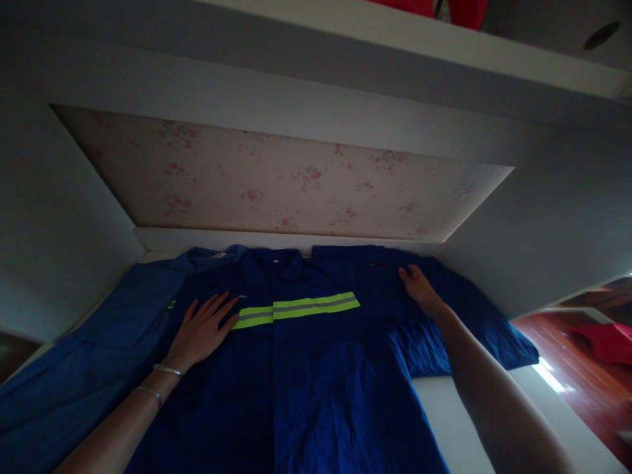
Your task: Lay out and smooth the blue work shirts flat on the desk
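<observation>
As the left hand [205,332] lies flat, fingers extended and slightly spread, on the dark-blue work jacket [316,368] at one end of its yellow-green reflective stripe [316,306], the right hand [419,291] touches dark-blue cloth beyond the other end, fingers partly curled; whether it pinches the fabric I cannot tell. The jacket is spread on a white shelf [454,408], collar near the back edge. A lighter blue garment [123,322] covers the left edge. Floral wallpaper [306,191] shows behind the back edge.
</observation>
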